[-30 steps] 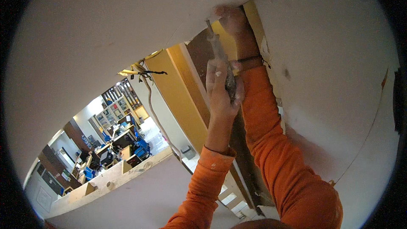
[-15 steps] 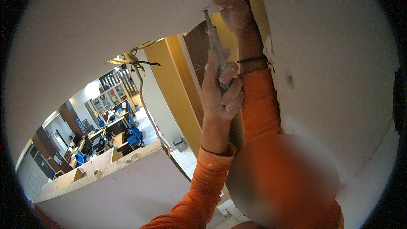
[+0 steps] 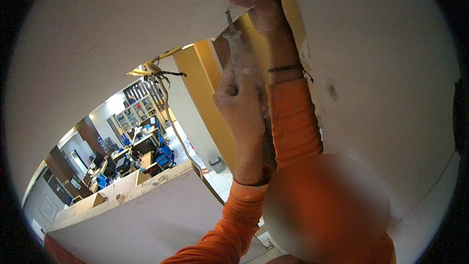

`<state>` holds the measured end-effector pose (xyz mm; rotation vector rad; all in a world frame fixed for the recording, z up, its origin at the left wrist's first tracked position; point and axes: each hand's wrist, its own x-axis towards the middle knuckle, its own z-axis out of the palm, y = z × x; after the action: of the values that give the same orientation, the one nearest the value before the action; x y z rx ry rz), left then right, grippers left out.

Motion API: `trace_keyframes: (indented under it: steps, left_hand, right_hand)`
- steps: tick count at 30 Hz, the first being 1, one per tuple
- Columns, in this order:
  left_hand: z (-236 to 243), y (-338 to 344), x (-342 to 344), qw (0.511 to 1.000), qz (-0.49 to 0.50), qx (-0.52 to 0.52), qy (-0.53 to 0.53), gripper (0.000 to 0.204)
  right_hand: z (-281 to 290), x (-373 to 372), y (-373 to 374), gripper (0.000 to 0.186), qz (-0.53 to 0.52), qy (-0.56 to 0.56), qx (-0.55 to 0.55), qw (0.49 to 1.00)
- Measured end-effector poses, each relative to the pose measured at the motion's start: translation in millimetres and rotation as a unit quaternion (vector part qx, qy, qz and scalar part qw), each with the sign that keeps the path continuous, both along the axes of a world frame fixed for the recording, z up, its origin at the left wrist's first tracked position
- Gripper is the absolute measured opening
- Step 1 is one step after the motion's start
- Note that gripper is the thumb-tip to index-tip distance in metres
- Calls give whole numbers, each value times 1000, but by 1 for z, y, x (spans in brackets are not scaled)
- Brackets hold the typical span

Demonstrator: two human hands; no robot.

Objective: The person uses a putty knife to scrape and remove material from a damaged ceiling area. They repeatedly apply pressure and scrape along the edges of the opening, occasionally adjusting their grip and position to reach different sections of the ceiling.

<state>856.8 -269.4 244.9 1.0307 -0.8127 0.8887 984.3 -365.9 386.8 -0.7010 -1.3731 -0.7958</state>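
Note:
My left hand (image 3: 244, 102) is closed round the dusty handle of a screwdriver (image 3: 236, 51), which points up and is blurred by motion. Its thin shank reaches the underside of a white panel (image 3: 146, 19), close to the panel's edge; the exact contact at the tip is too small to make out. Just to the right and higher, my right hand (image 3: 264, 12) is at the same edge, its fingers bent over and pressed against the panel. Its other fingers are partly hidden. A dark band circles the right wrist, and both arms wear orange sleeves.
Yellow-wrapped cables (image 3: 156, 68) hang from the panel, left of my hands. Below them runs a dusty white ledge (image 3: 161, 181). A large pale board (image 3: 381, 93) stands on the right, and wooden boards (image 3: 200, 88) lie behind. Beyond are desks and blue chairs (image 3: 165, 155).
My left hand has turned round the screwdriver, its back now facing me, and shifted slightly left. My right hand stays at the panel's edge. The whole view has shifted a little.

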Motion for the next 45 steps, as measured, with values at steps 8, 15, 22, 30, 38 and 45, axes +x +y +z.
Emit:
trace_keyframes:
  steps: [8, 15, 22, 30, 38, 45]
  left_hand:
    - [-1, 29, 9, 687, -718, 20, 106, 42]
    - [-1, 17, 4, 705, -703, 6, 94, 45]
    - [9, 20, 21, 703, -705, 89, 24, 41]
    - [21, 17, -4, 900, 350, 209, -153, 32]
    - [19, 33, 7, 978, 2, 203, 36, 40]
    - [16, 30, 24, 740, -666, 88, 5, 38]
  right_hand:
    - [-6, -13, 1, 35, 4, 20, 6, 1000]
    - [-10, -16, 0, 43, 7, 30, 16, 999]
    - [-3, -30, 11, 52, 27, 30, 48, 998]
    - [-1, -43, 20, 74, -35, 28, 102, 994]
    - [-3, -19, 12, 69, 35, 23, 43, 998]
    - [7, 41, 13, 64, 125, 48, -70, 988]
